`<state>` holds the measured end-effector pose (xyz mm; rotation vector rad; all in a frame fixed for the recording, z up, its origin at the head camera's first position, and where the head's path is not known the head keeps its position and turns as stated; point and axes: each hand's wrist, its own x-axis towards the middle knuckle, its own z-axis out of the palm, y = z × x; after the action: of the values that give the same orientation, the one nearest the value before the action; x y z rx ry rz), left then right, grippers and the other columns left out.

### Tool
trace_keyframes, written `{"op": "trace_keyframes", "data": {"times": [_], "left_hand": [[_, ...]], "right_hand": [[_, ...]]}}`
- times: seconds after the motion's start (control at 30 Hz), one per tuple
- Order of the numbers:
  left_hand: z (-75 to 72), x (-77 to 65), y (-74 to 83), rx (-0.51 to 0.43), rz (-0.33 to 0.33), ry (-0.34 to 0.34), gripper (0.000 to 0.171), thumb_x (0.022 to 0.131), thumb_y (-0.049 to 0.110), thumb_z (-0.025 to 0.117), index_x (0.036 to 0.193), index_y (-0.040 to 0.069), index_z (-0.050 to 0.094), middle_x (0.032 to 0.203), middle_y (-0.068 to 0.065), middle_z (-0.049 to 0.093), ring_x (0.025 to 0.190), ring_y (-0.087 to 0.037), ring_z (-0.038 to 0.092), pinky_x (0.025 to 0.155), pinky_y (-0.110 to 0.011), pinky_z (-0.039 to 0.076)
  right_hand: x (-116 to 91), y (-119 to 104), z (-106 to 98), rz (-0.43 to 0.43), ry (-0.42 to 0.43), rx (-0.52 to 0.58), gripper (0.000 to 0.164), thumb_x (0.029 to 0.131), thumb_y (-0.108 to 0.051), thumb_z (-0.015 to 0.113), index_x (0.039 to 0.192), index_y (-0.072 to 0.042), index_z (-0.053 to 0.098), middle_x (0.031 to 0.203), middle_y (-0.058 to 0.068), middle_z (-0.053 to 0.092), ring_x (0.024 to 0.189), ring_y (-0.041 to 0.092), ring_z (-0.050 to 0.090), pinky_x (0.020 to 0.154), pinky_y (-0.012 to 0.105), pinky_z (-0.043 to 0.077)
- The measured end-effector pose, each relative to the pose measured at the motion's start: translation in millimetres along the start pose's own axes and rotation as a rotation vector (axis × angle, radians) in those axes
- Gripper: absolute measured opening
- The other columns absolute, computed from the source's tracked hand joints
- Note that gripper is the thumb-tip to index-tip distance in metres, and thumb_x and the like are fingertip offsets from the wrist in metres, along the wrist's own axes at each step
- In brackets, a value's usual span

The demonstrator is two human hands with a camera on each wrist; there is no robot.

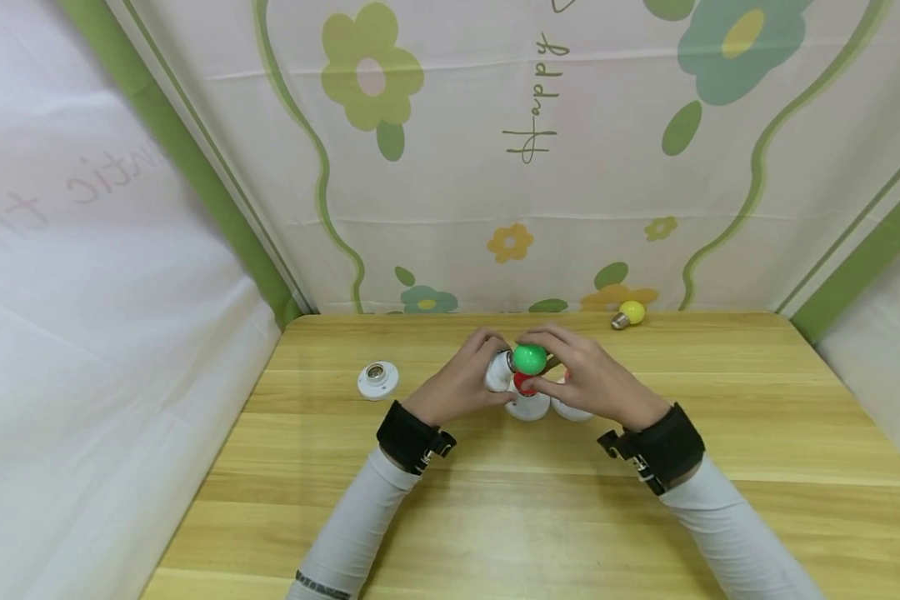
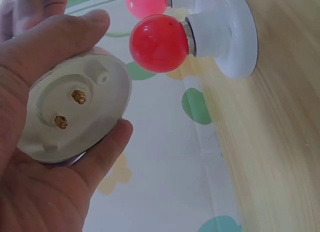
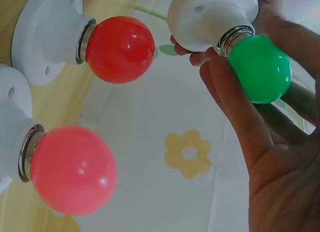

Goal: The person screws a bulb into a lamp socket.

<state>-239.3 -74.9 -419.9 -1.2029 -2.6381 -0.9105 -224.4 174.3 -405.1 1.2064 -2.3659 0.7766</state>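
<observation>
My left hand [image 1: 457, 383] grips a white lamp holder [image 1: 497, 373] by its round base, tilted above the table. Its underside [image 2: 90, 112], with two brass screws, faces the left wrist camera. With the fingers and thumb of my right hand [image 1: 592, 375] I hold a green bulb [image 3: 260, 69]. The bulb's metal cap sits at the holder's mouth, with some of its thread showing. Close below both hands, a red bulb [image 3: 120, 49] stands in one white holder [image 2: 235, 37]. Beside it a pink bulb [image 3: 72, 169] is in another, largely covered by my right hand in the head view.
Off to the left on the wooden table [image 1: 450, 517] is a white lamp holder [image 1: 377, 381] with no bulb in it. A yellow bulb [image 1: 632, 312] lies on its side at the back edge, near the patterned curtain [image 1: 450, 183].
</observation>
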Motion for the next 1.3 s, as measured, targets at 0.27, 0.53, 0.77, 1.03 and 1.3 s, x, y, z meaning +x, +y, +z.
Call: {"op": "trace_keyframes", "data": {"times": [0.27,0.53,0.77,1.03,1.3], "left_hand": [[-1.1,-0.7,0.8,0.023,0.007,-0.001,0.055,0.086,0.02,0.091,0.127,0.003,0.06,0.13,-0.011,0.056,0.113,-0.021,0.058,0.097,-0.032,0.059],[-1.1,-2.1,0.4,0.034,0.017,-0.006,0.054,0.086,0.022,0.091,0.127,0.004,0.06,0.128,-0.01,0.057,0.109,-0.019,0.06,0.094,-0.03,0.06],[-2.5,-2.4,2.1,0.037,0.011,-0.013,0.053,0.087,0.022,0.091,0.126,0.004,0.061,0.128,-0.009,0.057,0.109,-0.019,0.06,0.095,-0.03,0.06],[-2.3,-1.9,2.5,0.06,0.033,-0.011,0.052,0.087,0.021,0.09,0.127,0.003,0.061,0.127,-0.009,0.056,0.108,-0.018,0.06,0.094,-0.028,0.059],[-2.6,-1.3,2.4,0.073,0.036,-0.016,0.051,0.087,0.022,0.09,0.126,0.004,0.062,0.127,-0.009,0.056,0.107,-0.017,0.06,0.092,-0.027,0.059]], "right_hand": [[-0.2,-2.3,-2.2,0.018,-0.022,-0.003,0.059,0.086,-0.003,0.087,0.14,-0.003,0.062,0.137,0.013,0.066,0.116,0.026,0.071,0.089,0.038,0.064],[-0.9,-3.0,-2.5,0.015,-0.02,-0.007,0.06,0.086,-0.007,0.088,0.14,-0.002,0.062,0.135,0.015,0.068,0.119,0.029,0.072,0.092,0.041,0.063],[-1.8,-1.8,-2.0,0.023,-0.011,-0.012,0.059,0.086,-0.008,0.088,0.139,0.001,0.062,0.131,0.017,0.071,0.115,0.03,0.074,0.089,0.042,0.064],[-3.6,-0.8,-1.4,0.064,-0.024,-0.025,0.058,0.088,-0.011,0.088,0.139,0.001,0.063,0.127,0.016,0.073,0.086,0.015,0.07,0.071,0.031,0.061],[-3.6,-0.9,-1.1,0.082,-0.029,-0.015,0.055,0.089,-0.013,0.087,0.136,0.003,0.064,0.125,0.015,0.074,0.091,0.017,0.071,0.071,0.039,0.063]]}}
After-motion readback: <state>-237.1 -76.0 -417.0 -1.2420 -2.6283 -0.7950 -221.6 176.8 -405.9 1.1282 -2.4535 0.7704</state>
